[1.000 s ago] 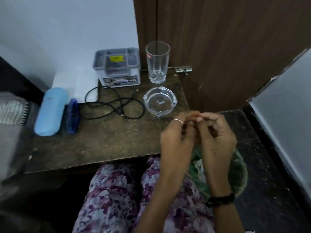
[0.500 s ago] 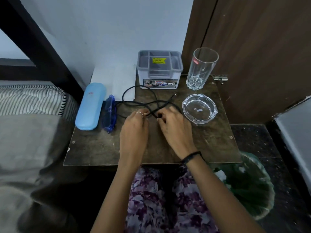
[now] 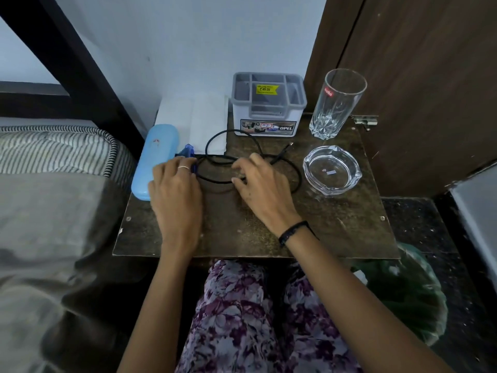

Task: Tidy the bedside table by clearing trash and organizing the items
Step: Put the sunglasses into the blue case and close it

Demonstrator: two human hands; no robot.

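Left hand (image 3: 176,195) & right hand (image 3: 262,189) pinch the black cable (image 3: 291,170) on the bench (image 3: 336,227). Pull too fast & the loop may bump the glass bowl (image 3: 332,170).

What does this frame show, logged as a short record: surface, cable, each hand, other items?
surface: worn brown wooden bedside table
cable: loose black cable looped on the table's middle
left hand: left hand at the cable's left end, beside the small blue plastic item; grip hidden
right hand: right hand, fingers curled on the cable loop
other items: light blue oblong case, grey compartment organizer, tall clear drinking glass, clear glass ashtray
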